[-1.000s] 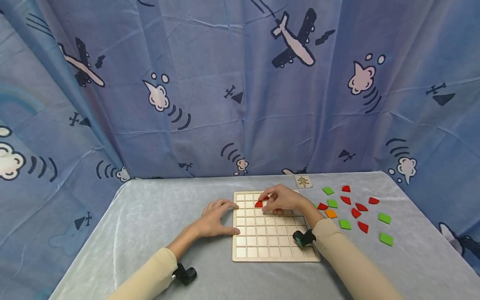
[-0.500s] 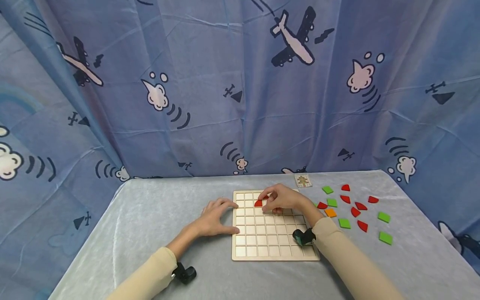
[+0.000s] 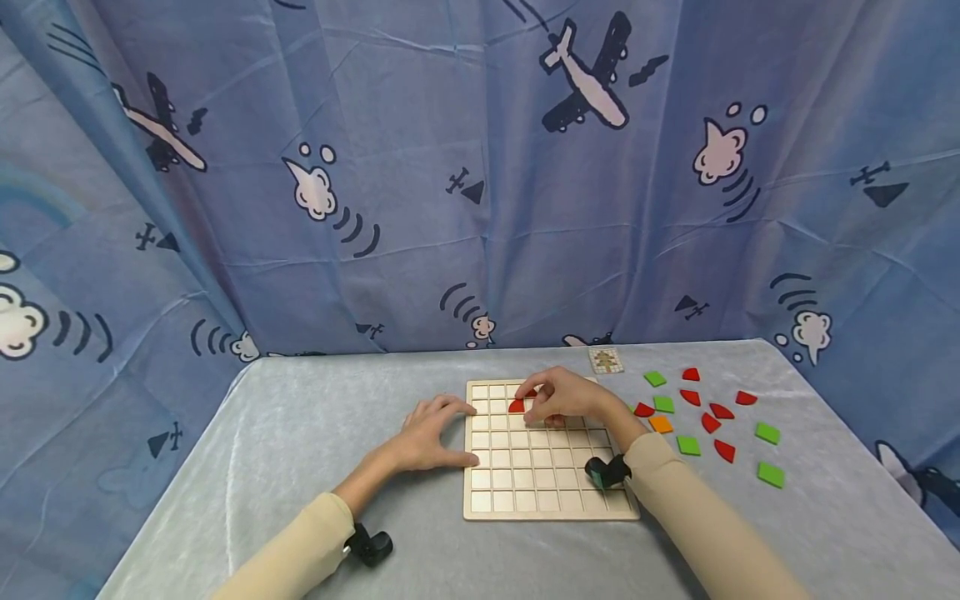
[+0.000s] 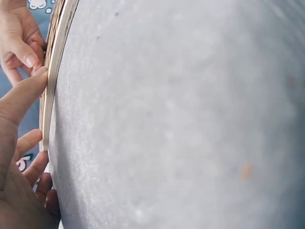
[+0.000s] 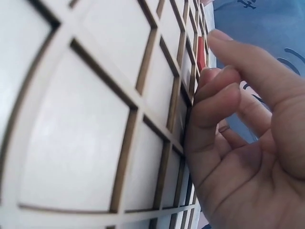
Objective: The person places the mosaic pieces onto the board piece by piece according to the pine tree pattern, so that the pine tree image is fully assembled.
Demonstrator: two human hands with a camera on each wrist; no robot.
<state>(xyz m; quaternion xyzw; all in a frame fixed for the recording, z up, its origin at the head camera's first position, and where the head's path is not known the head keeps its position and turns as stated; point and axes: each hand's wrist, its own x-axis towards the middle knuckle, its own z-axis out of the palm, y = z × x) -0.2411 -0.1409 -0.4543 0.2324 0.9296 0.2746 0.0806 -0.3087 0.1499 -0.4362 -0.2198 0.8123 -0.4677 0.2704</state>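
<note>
A light wooden board with a grid of square cells lies on the table. My left hand rests at its left edge, thumb and fingers spread apart and touching the rim, as the left wrist view also shows. My right hand is over the board's far part, index finger and thumb apart, the other fingers bent. A red quarter-circle piece sits in a cell right at these fingertips. Another red piece is partly hidden behind the index finger. In the right wrist view a red piece shows between the fingertips.
Right of the board lie loose red quarter-circle pieces, several green squares and an orange square. A small card with a tree-like pattern lies behind the board. A blue patterned curtain hangs behind the table.
</note>
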